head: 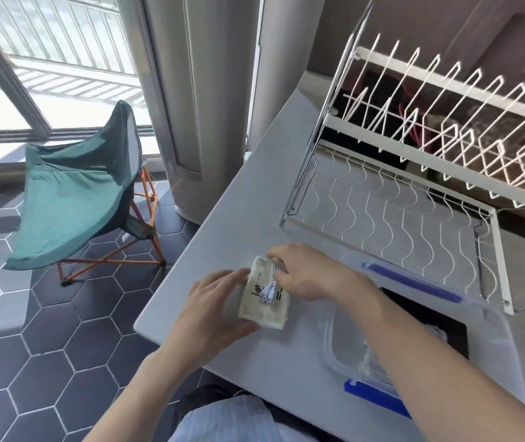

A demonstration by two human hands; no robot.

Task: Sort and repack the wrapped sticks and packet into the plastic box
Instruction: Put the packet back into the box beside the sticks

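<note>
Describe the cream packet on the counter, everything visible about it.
The cream packet is a soft, rectangular pouch of what looks like plastic film, pale cream with dark print and small marks too blurred to read. It lies flat on the grey counter, near its left edge and left of the clear plastic box. The left hand holds its left and near side; the right hand pinches small white wrapped sticks that lie on top of it.

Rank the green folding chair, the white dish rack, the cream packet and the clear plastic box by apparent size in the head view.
1. white dish rack
2. green folding chair, though it stands farther off on the floor
3. clear plastic box, partly hidden by the right arm
4. cream packet
</note>
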